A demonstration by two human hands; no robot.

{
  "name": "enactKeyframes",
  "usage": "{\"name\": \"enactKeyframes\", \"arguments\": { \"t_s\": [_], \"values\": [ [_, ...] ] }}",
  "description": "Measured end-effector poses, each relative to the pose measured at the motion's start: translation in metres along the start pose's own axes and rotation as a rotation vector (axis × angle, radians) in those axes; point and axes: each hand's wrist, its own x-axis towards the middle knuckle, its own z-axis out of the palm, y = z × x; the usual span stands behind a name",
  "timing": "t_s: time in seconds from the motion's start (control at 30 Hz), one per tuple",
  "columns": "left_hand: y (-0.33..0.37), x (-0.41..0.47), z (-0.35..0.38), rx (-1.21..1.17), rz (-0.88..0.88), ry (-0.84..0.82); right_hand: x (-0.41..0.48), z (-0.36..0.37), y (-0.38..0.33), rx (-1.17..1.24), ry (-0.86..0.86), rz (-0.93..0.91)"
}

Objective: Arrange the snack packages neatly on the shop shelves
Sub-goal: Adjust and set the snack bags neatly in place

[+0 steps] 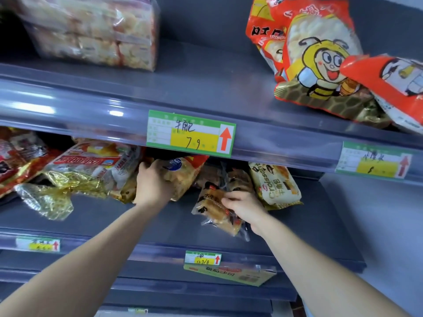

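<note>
On the middle grey shelf (142, 225), my left hand (153, 184) grips a yellow and red snack bag (185, 172) under the shelf above. My right hand (242, 207) pinches a clear bag of small brown bread pieces (212, 207) that lies tilted near the shelf's front. A cream croissant bag (277, 186) leans just right of that hand. Gold and red packages (87, 170) lie in a loose heap to the left.
The upper shelf (206, 83) carries red bee-print bags (320, 62) at the right, overhanging its edge, and clear stacked cracker packs (91, 30) at the left. Green price tags (191, 133) sit on the shelf rails. A flat yellow box (229, 274) lies on the lower shelf.
</note>
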Motion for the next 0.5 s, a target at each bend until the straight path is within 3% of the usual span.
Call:
{"name": "enactKeyframes", "arguments": {
  "t_s": [0.17, 0.23, 0.3, 0.4, 0.5],
  "values": [
    [0.011, 0.005, -0.02, -0.378, -0.239, 0.021, -0.01, 0.026, -0.014, -0.165, -0.125, -0.13],
    [0.017, -0.007, -0.024, -0.683, -0.362, -0.028, -0.013, 0.044, -0.025, -0.133, -0.182, -0.248],
    [0.023, -0.022, -0.026, -0.844, -0.424, -0.09, -0.013, 0.064, -0.037, -0.057, -0.203, -0.367],
    [0.029, -0.04, -0.036, -0.868, -0.479, -0.181, -0.01, 0.083, -0.051, 0.025, -0.124, -0.467],
    [0.015, -0.041, -0.065, -0.765, -0.44, -0.186, -0.016, 0.09, -0.064, -0.062, -0.078, -0.498]
  ]
}}
